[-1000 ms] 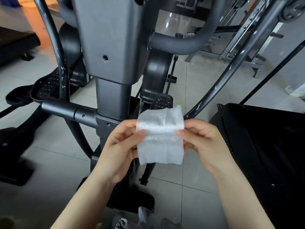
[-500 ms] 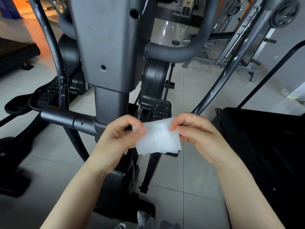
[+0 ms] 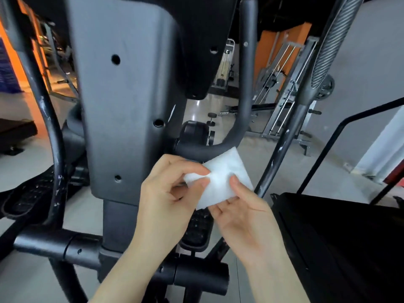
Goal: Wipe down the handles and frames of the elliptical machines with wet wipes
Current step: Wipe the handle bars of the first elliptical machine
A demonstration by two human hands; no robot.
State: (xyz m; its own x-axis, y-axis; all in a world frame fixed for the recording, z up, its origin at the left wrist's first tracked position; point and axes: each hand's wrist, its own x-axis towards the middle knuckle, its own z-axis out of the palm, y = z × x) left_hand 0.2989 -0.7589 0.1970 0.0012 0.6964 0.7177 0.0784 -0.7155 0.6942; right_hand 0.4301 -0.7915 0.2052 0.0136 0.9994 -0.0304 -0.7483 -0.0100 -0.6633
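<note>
Wet wipe [image 3: 220, 178] pinched between both hands' grip

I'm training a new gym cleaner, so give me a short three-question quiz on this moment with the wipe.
1. True or false: the wet wipe is pressed flat on the grey centre column.
2. Which hands hold the wipe? A) left only B) right only C) both
3. Fill in: the curved black handlebar passes just ____ the wipe.

Key: 1. False; it is held in the air between the hands. 2. C; left hand and right hand both pinch it. 3. behind.
</note>
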